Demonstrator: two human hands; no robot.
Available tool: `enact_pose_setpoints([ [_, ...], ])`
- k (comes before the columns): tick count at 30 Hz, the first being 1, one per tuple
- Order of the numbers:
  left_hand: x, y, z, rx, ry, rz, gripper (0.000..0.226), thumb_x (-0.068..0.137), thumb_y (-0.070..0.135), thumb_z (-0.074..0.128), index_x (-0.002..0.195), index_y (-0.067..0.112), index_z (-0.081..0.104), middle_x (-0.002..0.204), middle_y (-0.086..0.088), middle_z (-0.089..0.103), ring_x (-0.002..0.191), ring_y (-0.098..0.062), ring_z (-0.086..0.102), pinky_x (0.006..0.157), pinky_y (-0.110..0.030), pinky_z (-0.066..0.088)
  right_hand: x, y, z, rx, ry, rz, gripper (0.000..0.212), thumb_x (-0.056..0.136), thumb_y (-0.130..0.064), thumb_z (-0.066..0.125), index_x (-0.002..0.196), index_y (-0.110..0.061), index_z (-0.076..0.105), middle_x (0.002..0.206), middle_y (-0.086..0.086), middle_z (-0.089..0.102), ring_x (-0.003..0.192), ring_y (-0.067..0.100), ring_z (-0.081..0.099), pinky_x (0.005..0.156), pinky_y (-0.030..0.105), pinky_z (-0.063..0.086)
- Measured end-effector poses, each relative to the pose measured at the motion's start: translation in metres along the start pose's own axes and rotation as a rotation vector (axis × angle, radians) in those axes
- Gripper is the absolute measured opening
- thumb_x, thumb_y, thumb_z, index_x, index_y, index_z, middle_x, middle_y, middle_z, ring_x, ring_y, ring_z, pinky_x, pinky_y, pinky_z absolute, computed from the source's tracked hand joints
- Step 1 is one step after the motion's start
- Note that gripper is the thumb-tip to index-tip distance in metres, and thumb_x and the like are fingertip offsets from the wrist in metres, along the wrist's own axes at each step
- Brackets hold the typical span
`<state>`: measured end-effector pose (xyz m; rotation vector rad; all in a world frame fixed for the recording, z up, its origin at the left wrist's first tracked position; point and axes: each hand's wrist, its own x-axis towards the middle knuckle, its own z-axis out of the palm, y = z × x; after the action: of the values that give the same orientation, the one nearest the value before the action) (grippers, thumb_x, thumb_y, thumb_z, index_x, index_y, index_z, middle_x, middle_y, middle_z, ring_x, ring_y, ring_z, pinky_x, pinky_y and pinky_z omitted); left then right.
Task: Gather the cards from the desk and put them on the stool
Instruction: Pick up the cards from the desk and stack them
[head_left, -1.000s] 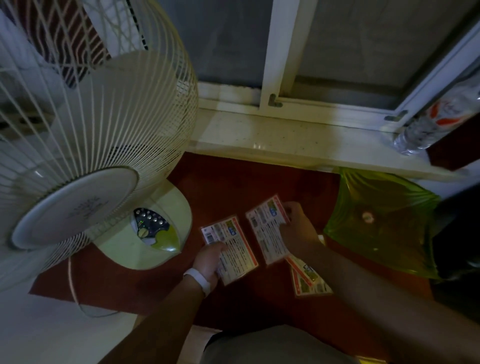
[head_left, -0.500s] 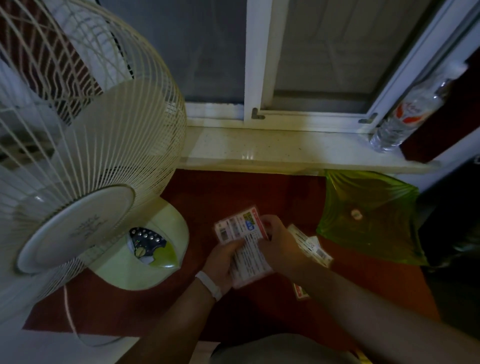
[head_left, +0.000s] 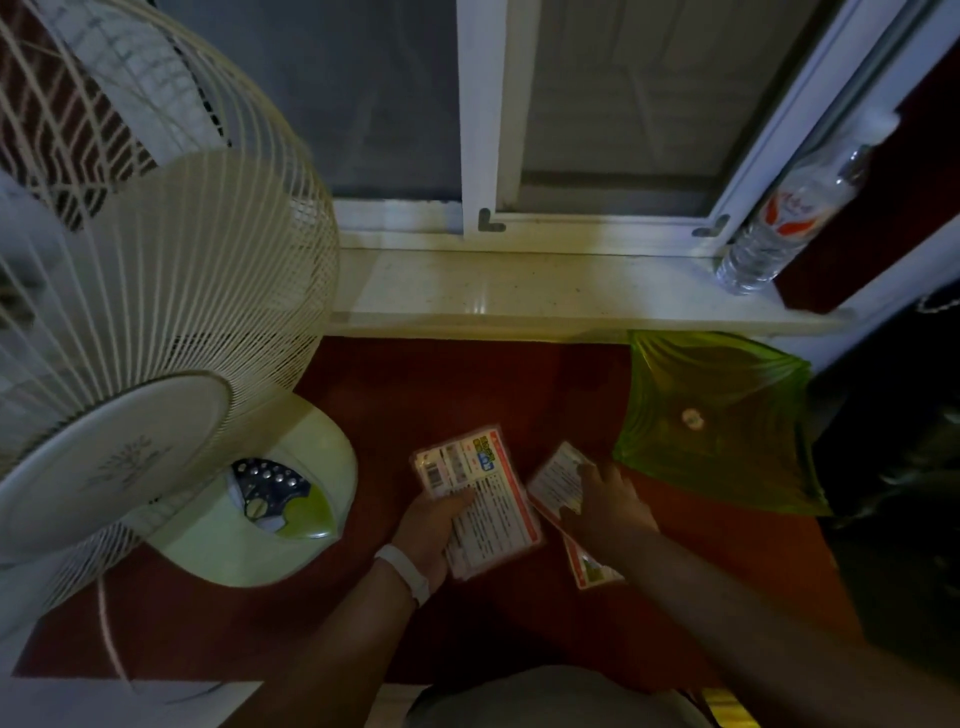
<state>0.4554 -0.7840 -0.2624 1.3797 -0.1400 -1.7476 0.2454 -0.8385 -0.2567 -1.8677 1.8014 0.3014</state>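
cards: we hold a small stack in the left hand, fingers pinching it above the red bench. right hand fingers spread, pressing on the next card; another card lies beneath the wrist. gathering roughly half done by our judgement; stool not visible, drop-off still left.

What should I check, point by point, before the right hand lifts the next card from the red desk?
1. Left hand holds the gathered cards firmly: ok.
2. Right hand is on the next card: ok.
3. Grip on that card is closed: cannot tell.
4. Another card remains on the desk, partly under the right arm: not ok, still to gather.
5. Green folder stays clear of the cards: ok.
6. Stool is visible: not ok, out of view.
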Motion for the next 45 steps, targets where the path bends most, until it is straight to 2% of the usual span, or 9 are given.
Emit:
enact_pose_setpoints([
  [5,0.004,-0.004,0.010,0.022,0.034,-0.021,0.025,0.095,0.004,0.050,0.117,0.007,0.062,0.109,-0.018,0.071,0.099,-0.034,0.068,0.080,-0.047,0.056,0.008,0.027,0.010,-0.078,-0.025,0.069,0.093,0.077,-0.054,0.068,0.144,-0.016,0.016,0.142,0.008,0.031,0.130,0.029,0.032,0.096,0.047,0.043],
  [11,0.005,-0.006,0.017,-0.019,0.084,-0.038,0.022,0.095,0.005,0.052,0.113,0.010,0.063,0.113,-0.020,0.069,0.106,-0.038,0.065,0.092,-0.057,0.050,0.019,0.025,0.003,-0.140,-0.104,0.046,0.097,0.074,-0.053,0.071,0.140,-0.007,0.017,0.141,0.017,0.034,0.129,0.035,0.036,0.097,0.048,0.042],
  [17,-0.002,-0.003,0.016,-0.019,0.050,-0.045,0.026,0.093,0.005,0.054,0.118,0.008,0.062,0.112,-0.022,0.071,0.104,-0.040,0.067,0.089,-0.064,0.049,0.031,0.030,0.012,0.080,-0.180,0.020,0.064,0.075,-0.038,0.071,0.125,-0.021,0.036,0.119,0.004,0.060,0.101,0.024,0.063,0.079,0.043,0.056],
  [22,-0.003,0.000,0.008,-0.003,0.121,-0.020,0.028,0.091,0.005,0.054,0.117,0.010,0.062,0.112,-0.023,0.070,0.104,-0.041,0.065,0.090,-0.065,0.048,0.014,0.008,0.000,0.187,-0.203,-0.027,0.036,0.088,-0.023,0.056,0.122,-0.020,0.042,0.111,0.003,0.063,0.084,0.017,0.062,0.060,0.027,0.048],
  [26,-0.009,0.005,0.009,-0.066,0.153,-0.013,0.028,0.091,0.006,0.052,0.117,0.008,0.062,0.109,-0.024,0.071,0.103,-0.041,0.066,0.086,-0.059,0.052,0.007,-0.008,-0.024,0.306,-0.083,-0.049,0.017,0.085,-0.027,0.054,0.097,-0.021,0.045,0.089,0.000,0.059,0.075,0.019,0.061,0.061,0.030,0.048],
  [31,-0.016,0.006,0.013,-0.099,0.132,0.005,0.037,0.093,0.027,0.057,0.125,0.007,0.061,0.117,-0.023,0.069,0.108,-0.039,0.066,0.091,-0.059,0.051,-0.005,-0.030,-0.065,0.521,0.020,-0.184,0.012,0.089,-0.016,0.057,0.095,-0.017,0.047,0.081,-0.002,0.060,0.064,0.010,0.062,0.044,0.021,0.045],
  [37,-0.024,0.019,0.025,-0.106,-0.001,0.032,0.048,0.093,0.053,0.045,0.105,0.016,0.075,0.107,-0.015,0.074,0.095,-0.031,0.072,0.088,-0.050,0.053,-0.016,-0.052,-0.078,0.795,-0.131,-0.230,0.017,0.089,-0.019,0.063,0.104,-0.020,0.054,0.099,-0.002,0.064,0.082,0.014,0.067,0.064,0.033,0.058],
  [41,-0.027,0.019,0.022,-0.141,-0.060,0.058,0.050,0.094,0.050,0.042,0.116,0.014,0.070,0.119,-0.018,0.069,0.107,-0.035,0.065,0.097,-0.053,0.048,-0.020,-0.064,-0.062,0.774,-0.217,-0.225,0.022,0.088,-0.021,0.067,0.106,-0.022,0.054,0.097,-0.007,0.065,0.076,0.006,0.067,0.054,0.021,0.053],
  [45,-0.019,0.007,0.014,-0.011,0.033,0.145,0.028,0.094,0.020,0.057,0.121,0.013,0.064,0.117,-0.019,0.070,0.107,-0.038,0.065,0.091,-0.052,0.053,-0.022,-0.075,-0.043,0.652,-0.172,-0.225,0.027,0.084,-0.021,0.069,0.106,-0.020,0.053,0.097,-0.006,0.063,0.080,0.006,0.063,0.057,0.020,0.050],
])
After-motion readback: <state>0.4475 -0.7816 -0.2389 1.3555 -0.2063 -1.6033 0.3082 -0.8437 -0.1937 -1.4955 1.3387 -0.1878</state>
